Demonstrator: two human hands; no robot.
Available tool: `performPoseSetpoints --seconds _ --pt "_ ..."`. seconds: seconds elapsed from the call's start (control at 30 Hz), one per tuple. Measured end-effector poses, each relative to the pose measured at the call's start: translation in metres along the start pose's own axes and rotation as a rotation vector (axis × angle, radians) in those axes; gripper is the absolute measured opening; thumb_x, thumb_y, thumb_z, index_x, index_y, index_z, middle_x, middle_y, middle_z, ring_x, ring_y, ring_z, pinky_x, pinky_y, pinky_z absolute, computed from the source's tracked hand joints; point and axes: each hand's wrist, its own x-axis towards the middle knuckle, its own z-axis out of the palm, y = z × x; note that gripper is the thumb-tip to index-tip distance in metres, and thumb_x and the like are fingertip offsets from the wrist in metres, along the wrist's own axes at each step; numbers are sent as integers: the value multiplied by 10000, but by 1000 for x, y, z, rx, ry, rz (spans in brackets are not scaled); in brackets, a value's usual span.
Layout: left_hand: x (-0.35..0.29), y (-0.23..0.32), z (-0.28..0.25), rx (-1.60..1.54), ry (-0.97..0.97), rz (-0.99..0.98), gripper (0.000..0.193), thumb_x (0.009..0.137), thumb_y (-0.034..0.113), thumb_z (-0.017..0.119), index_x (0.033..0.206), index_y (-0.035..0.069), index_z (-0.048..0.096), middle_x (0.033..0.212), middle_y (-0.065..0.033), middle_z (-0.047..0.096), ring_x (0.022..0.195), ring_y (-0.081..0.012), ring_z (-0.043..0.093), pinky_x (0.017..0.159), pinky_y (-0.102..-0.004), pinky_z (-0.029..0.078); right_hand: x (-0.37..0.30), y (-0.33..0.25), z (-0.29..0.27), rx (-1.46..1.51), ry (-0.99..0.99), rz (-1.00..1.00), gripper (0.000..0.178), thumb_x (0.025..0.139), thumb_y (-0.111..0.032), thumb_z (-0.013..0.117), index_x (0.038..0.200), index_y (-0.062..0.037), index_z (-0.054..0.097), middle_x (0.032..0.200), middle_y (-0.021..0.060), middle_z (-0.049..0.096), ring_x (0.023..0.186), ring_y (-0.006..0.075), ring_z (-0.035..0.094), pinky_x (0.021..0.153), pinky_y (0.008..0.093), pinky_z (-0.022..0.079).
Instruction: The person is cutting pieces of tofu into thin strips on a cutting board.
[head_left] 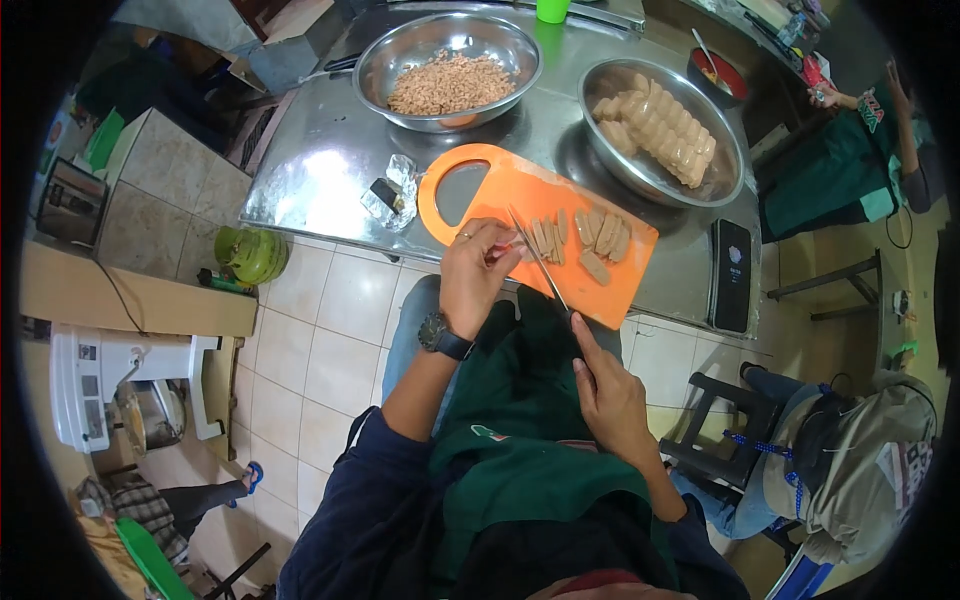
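My right hand (608, 395) grips a knife (545, 268) by its dark handle, the blade slanting up and left over the orange cutting board (515, 185). Close to the blade, my left hand (475, 270) has thumb and fingers pinched together at the board's left part; what they hold, if anything, I cannot make out. Thin greyish-brown strips (547, 240) lie just right of the blade. Thicker greyish-brown pieces (603, 232) sit beside them, toward the board's right end.
A steel bowl (738, 180) behind the board holds stacked greyish-brown rolls (660, 130). Another steel bowl (362, 85) contains small brown bits (455, 88). Opened foil (405, 180) with a dark block lies left; a phone (731, 275) right. Other people are nearby.
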Motion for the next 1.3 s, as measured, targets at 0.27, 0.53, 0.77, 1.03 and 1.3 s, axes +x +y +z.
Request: performPoseSetpoints --seconds 0.27,0.53,0.77,1.03,1.3 --pt "0 0 -2 -32 -27 8 170 792 30 754 929 -43 685 970 -105 666 746 -167 670 671 -259 548 3 1 9 -77 -3 5 587 938 -143 569 1486 -224 374 680 149 573 567 364 598 552 477 495" --pt "-5 -2 1 18 -36 30 169 785 29 760 914 -53 686 965 -104 671 765 -182 686 684 -266 556 -13 9 15 -129 19 8 617 924 -137 588 1485 -275 371 648 141 567 555 364 594 533 478 495" --pt "-9 -6 4 -5 27 30 166 785 28 760 905 -52 681 961 -101 669 766 -184 685 692 -269 561 2 9 20 -168 51 -3 628 920 -144 593 1486 -299 369 653 133 572 564 348 614 530 475 502" --pt "-8 -6 0 37 46 106 165 778 29 761 911 -36 689 932 -110 664 758 -191 679 671 -280 544 -25 15 18 -135 65 6 615 921 -131 594 1479 -276 383 668 139 574 573 357 605 549 481 501" --pt "-9 -6 0 50 27 117 162 785 44 754 923 -21 699 954 -118 665 775 -227 672 682 -307 533 -13 8 13 -39 66 1 592 929 -123 583 1475 -255 394 716 150 606 621 346 629 572 463 507"
